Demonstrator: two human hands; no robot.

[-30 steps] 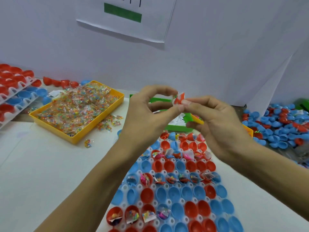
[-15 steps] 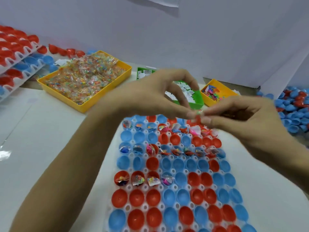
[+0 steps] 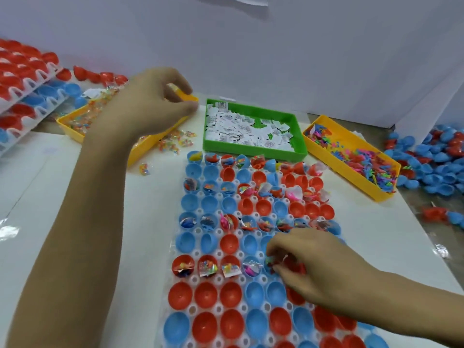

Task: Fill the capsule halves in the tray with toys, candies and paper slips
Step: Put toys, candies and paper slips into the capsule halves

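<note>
A white tray (image 3: 218,279) of red and blue capsule halves lies in front of me; alternate rows hold toys, candies and slips. My right hand (image 3: 313,267) reaches into the filled row near the front and pinches a small toy and paper slip (image 3: 272,261) at a capsule half there. My left hand (image 3: 150,109) hovers over the yellow candy tray (image 3: 70,126) at the back left, fingers curled towards the thumb. Whether it holds a candy is unclear. Behind the capsules stand a green tray of paper slips (image 3: 253,149) and a yellow tray of toys (image 3: 336,167).
Stacked trays of red and blue halves (image 3: 22,79) stand at the far left. A heap of loose capsule halves (image 3: 431,156) lies at the right. Several candy packets (image 3: 175,144) are scattered beside the candy tray. A white wall rises close behind.
My hands, pinching together above the tray before, have parted. The left went back and left to the candy tray. The right dropped down to a capsule half with the small items.
</note>
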